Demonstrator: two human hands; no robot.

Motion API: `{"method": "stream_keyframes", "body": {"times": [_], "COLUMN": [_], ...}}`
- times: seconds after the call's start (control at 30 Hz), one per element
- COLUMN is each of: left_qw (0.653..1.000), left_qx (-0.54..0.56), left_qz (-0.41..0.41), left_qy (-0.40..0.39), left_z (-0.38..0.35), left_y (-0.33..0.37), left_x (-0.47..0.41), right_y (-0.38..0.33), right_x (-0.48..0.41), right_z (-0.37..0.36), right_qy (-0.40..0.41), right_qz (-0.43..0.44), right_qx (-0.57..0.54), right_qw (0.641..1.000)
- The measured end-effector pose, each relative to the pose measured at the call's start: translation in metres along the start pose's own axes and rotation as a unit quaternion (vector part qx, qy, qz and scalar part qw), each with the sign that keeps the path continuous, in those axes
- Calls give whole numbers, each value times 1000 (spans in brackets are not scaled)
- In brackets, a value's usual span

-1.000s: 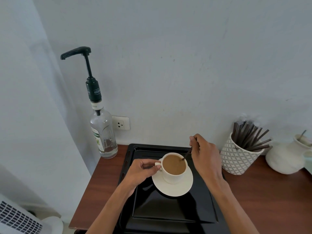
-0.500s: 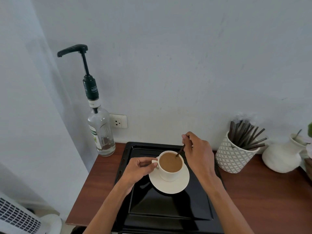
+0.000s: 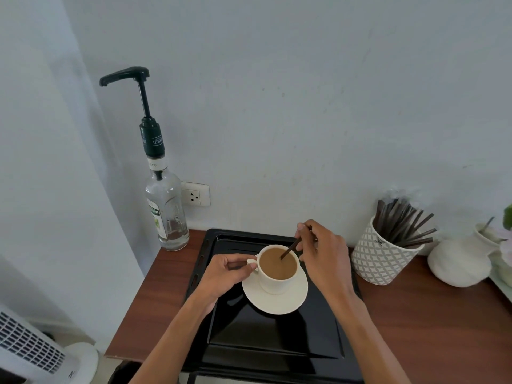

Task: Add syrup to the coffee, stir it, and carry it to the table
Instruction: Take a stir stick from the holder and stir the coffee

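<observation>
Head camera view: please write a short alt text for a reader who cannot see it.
A right hand stirs a cup of milky coffee with a dark stir stick while the left hand pinches the handle; cup and saucer sit on a black tray.

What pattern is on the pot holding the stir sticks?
White pot with a grey lattice pattern, head view.

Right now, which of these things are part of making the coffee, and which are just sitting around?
In use: cup of coffee, saucer, stir stick, syrup bottle, left hand, right hand.

Sitting around: black tray, pot of spare sticks, white vase, wall socket, white fan.
</observation>
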State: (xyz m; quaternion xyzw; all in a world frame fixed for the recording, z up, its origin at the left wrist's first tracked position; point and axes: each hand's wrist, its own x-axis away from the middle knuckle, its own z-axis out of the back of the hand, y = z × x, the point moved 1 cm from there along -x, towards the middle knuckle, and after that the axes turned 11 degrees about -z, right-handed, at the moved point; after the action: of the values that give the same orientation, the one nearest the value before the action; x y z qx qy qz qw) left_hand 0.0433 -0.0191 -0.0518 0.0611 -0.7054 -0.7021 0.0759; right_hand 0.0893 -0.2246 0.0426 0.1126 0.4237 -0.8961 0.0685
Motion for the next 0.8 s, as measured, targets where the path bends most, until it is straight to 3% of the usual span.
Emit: {"method": "stream_keyframes", "body": {"times": [0.23, 0.4, 0.8], "left_qw": [1000, 999, 977], "left_qx": [-16, -35, -199], "left_qz": [-8, -16, -42], "left_qy": [18, 32, 61], "left_z": [-2, 3, 34], "left_y": [4, 8, 25], "left_x": [3, 9, 12], "right_y": [-13, -8, 8], "right_x": [3, 10, 19], "right_z": [28, 32, 31], "right_qy": [63, 62, 112], "right_qz": [41, 33, -6], "right_qx": [-70, -84, -127], "right_qw": [995, 994, 986]}}
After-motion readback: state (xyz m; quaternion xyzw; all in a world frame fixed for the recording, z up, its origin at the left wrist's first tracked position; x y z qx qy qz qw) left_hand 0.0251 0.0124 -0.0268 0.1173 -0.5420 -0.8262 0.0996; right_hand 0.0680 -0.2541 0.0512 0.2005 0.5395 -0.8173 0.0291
